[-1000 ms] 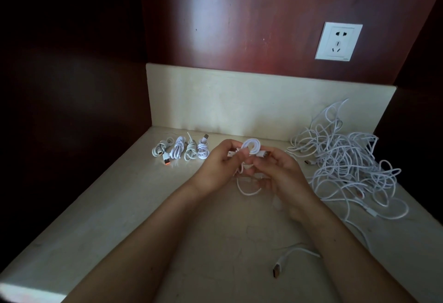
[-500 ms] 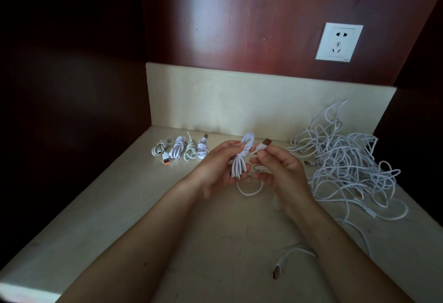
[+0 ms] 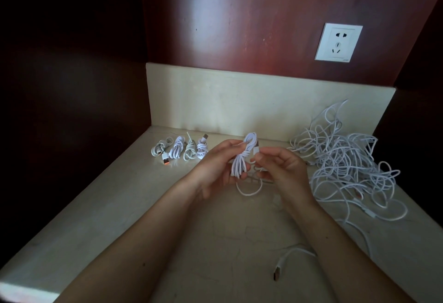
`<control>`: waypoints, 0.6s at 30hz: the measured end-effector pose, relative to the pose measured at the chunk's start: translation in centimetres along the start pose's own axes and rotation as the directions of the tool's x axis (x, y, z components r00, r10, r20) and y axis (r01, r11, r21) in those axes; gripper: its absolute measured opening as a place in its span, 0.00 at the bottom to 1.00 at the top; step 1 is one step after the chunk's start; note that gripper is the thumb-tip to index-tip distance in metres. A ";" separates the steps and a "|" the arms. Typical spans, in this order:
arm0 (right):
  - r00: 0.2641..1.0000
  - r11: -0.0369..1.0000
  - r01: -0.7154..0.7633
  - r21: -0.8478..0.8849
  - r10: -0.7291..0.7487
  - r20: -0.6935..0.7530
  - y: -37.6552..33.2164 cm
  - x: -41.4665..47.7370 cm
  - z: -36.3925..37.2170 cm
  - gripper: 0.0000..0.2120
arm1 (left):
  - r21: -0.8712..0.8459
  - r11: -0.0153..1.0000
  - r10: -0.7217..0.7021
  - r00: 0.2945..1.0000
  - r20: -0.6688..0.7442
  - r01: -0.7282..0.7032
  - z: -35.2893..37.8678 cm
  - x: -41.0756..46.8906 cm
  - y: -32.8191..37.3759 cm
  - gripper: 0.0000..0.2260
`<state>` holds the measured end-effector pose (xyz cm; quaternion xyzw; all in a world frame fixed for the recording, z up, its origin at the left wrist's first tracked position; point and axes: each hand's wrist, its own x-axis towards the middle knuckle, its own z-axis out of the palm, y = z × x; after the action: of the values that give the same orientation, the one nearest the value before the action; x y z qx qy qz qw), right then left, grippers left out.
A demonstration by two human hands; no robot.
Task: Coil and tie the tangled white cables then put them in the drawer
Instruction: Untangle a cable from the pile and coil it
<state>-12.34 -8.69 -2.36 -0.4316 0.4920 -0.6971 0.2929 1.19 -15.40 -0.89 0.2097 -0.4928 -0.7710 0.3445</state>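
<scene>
Left grip [image 3: 215,167] clasps a coiled white cable bundle [image 3: 241,162]; right grip [image 3: 282,168] pinches its plug end [image 3: 256,152]; a tangled white cable heap [image 3: 340,159] lies right of that grip

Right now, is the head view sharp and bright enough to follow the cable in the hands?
Head view: the coiled cable, held by the left hand and pinched by the right hand, is sharp and adequately lit. Head view: the left side is deep shadow, a soft glare patch sits on the red wall panel, and wide-angle distortion bends the counter edges.
</scene>
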 end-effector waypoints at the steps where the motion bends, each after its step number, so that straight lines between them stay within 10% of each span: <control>1: 1.000 0.999 0.022 -0.026 -0.022 0.017 0.0 0.0 0.0 0.07 | -0.002 1.000 -0.006 1.000 -0.002 0.006 0.0 0.0 0.0 0.04; 18: 0.988 0.977 -0.152 0.153 0.155 -0.007 -0.9 0.1 -0.8 0.07 | 0.433 0.891 0.177 0.983 -0.058 -0.134 -0.5 0.4 -1.2 0.04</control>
<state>-13.09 -8.06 -1.61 -0.3622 0.4720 -0.7120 0.3729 0.87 -15.68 -2.18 0.2769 -0.6478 -0.6031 0.3741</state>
